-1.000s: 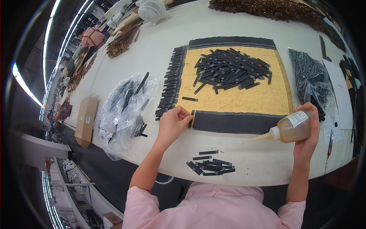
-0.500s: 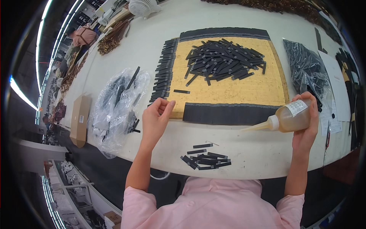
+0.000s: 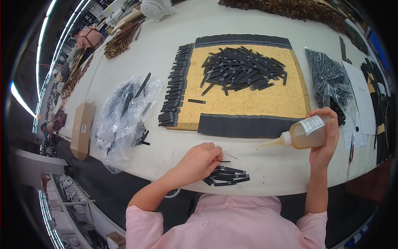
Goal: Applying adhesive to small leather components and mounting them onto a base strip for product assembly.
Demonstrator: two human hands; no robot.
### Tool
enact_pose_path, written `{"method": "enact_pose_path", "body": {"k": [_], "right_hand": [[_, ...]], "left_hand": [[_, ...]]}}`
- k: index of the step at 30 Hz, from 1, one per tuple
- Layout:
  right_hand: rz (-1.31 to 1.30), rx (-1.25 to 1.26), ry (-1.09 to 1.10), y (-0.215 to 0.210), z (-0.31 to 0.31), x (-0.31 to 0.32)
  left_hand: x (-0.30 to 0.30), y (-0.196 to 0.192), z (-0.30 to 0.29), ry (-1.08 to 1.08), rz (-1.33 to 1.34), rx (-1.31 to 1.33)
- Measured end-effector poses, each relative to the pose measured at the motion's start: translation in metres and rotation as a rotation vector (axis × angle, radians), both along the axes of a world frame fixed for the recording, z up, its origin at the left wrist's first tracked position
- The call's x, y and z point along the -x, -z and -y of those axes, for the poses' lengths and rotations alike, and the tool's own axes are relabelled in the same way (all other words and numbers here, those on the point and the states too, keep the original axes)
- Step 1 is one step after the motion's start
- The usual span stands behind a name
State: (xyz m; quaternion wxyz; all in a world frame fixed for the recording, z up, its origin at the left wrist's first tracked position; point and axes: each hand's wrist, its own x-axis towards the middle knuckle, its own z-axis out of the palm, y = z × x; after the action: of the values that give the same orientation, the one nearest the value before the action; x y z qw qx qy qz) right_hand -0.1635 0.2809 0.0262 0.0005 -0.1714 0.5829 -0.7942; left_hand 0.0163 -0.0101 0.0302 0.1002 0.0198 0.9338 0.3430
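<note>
My left hand [image 3: 198,162] is over the small near pile of black strips [image 3: 230,176], fingers pinched together. A thin black strip [image 3: 225,161] sticks out from its fingertips, seen nearly edge-on; my fingers hide its other end. In my right hand [image 3: 324,143] is a squeeze bottle [image 3: 306,132] of amber liquid, tilted on its side. Its narrow nozzle points left above the table. Beyond my hands lies a yellow board [image 3: 248,101] bearing a heap of black strips [image 3: 244,68]. Rows of black strips line its far, left and near edges, and one single strip [image 3: 196,101] lies apart.
A clear plastic bag [image 3: 124,124] and a cardboard box [image 3: 82,130] are at left. On the right are a bag of black pieces [image 3: 329,76], paper sheets [image 3: 358,97] and a slim red tool [image 3: 351,148]. A white fan [image 3: 157,9] stands far off.
My left hand has moved from the board's near-left corner down to the near pile and closed on a strip. My right hand and the bottle have shifted slightly left and nearer.
</note>
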Motion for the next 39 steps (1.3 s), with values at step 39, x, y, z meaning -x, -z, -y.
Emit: {"method": "enact_pose_path", "body": {"k": [39], "right_hand": [[0.142, -0.029, 0.053, 0.021, 0.018, -0.037]], "left_hand": [[0.001, 0.036, -0.040, -0.690, 0.068, -1.329]]}}
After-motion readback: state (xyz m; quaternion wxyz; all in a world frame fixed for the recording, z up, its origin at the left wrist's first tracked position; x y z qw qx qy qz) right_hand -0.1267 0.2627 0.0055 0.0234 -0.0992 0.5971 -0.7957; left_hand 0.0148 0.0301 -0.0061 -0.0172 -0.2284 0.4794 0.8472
